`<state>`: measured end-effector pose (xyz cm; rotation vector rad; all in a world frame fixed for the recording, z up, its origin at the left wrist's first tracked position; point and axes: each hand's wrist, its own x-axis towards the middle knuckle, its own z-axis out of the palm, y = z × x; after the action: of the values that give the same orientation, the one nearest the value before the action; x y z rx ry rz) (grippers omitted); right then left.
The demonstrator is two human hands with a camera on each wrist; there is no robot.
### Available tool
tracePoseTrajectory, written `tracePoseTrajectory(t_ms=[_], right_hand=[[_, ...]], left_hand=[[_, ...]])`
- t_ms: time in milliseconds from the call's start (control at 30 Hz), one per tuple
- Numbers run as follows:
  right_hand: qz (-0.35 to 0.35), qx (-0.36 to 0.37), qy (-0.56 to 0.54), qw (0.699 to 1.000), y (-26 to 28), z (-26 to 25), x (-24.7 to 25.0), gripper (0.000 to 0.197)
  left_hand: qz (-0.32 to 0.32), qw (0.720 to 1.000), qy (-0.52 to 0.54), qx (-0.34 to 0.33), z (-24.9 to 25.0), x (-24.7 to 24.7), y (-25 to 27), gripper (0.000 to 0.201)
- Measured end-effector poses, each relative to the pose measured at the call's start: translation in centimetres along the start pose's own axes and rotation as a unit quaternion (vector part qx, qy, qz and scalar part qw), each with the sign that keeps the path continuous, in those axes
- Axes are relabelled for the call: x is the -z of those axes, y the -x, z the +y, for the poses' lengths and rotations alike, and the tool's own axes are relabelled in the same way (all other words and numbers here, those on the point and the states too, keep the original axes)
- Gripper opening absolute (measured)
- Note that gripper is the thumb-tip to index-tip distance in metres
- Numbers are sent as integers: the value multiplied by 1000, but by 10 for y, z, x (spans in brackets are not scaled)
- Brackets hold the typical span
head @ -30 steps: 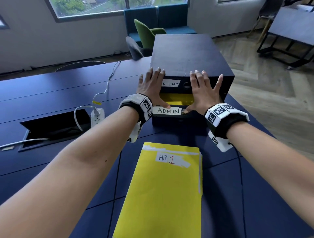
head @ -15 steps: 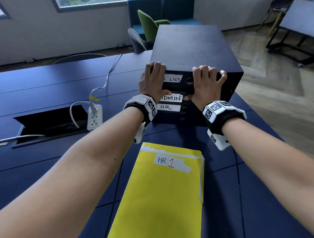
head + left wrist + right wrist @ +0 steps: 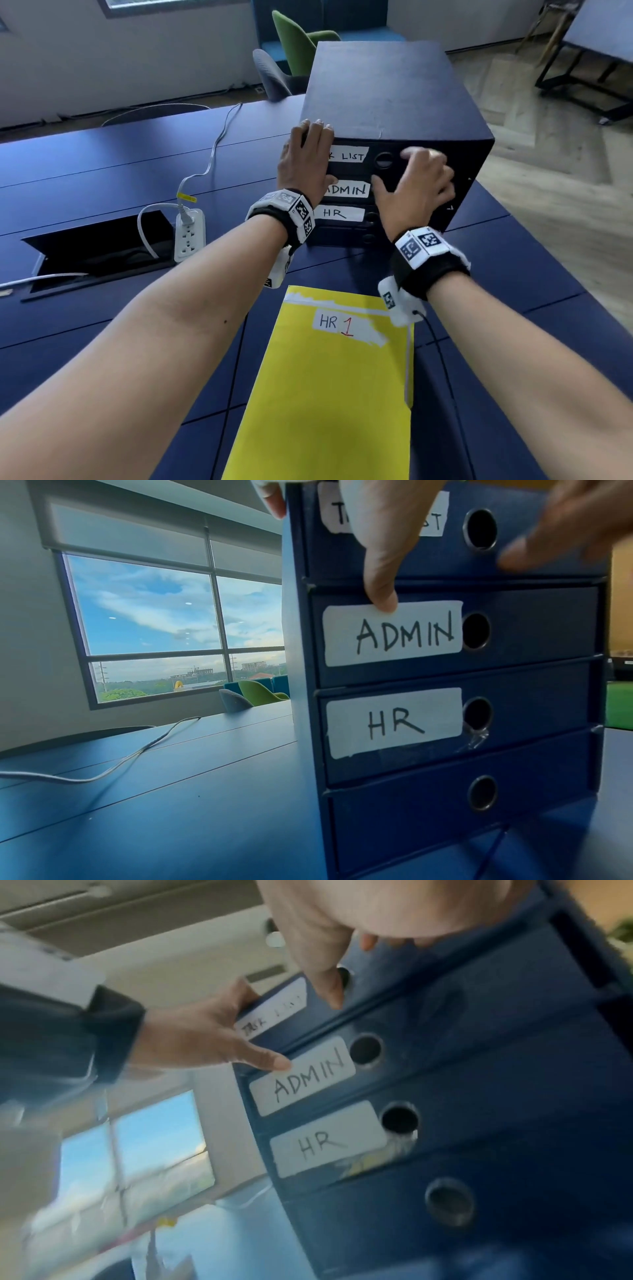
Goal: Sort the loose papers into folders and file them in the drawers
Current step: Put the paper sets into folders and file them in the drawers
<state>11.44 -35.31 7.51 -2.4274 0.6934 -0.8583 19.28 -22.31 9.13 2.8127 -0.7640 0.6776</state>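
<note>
A dark blue drawer cabinet stands on the table with all its drawers shut. Their labels read TASK LIST, ADMIN and HR; the bottom drawer has no label. My left hand lies flat on the cabinet's front left corner, fingertips at the top edge and thumb touching the ADMIN label. My right hand hovers, blurred, before the right half of the front, fingers loosely bent and holding nothing. A yellow folder marked HR 1 lies on the table between my forearms.
A white power strip with a grey cable lies left of the cabinet, beside an open cable hatch in the table. Green and grey chairs stand behind the table. The table's right edge drops to wooden floor.
The ADMIN drawer, open with a yellow folder inside a second ago, has been pushed shut. My right hand has since come off the cabinet's top edge and dropped in front of it; the left hand stays.
</note>
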Motion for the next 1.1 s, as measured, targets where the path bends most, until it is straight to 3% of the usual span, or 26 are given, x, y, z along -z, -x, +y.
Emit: tracePoseTrajectory(t_ms=[67, 133, 233, 367, 467, 533, 667, 833, 1100], right_hand=[[-7, -153, -107, 982, 12, 9, -12, 35], [-55, -282, -228, 930, 18, 20, -29, 17], [-123, -409, -375, 823, 22, 28, -50, 35], [-118, -524, -478, 695, 27, 28, -69, 21], [-104, -558, -524, 635, 30, 24, -77, 17], [-81, -574, -533, 616, 30, 17, -79, 15], [-52, -590, -529, 608, 27, 4, -76, 15], [-52, -592, -572, 566, 25, -5, -72, 19], [-90, -596, -594, 533, 12, -10, -60, 26]], left_hand=[[-14, 1000, 7, 1, 1, 1, 0, 80], [-22, 1000, 14, 2, 1, 1, 1, 81], [-17, 1000, 15, 3, 0, 0, 2, 81], [-24, 1000, 18, 4, 0, 0, 1, 81], [-24, 1000, 20, 3, -1, -2, 1, 81], [-22, 1000, 20, 2, -1, -2, 2, 80], [-28, 999, 29, 1, -2, -2, 1, 80], [-28, 999, 32, -4, -3, -1, 1, 80], [-21, 999, 40, -13, -5, 0, 2, 81]])
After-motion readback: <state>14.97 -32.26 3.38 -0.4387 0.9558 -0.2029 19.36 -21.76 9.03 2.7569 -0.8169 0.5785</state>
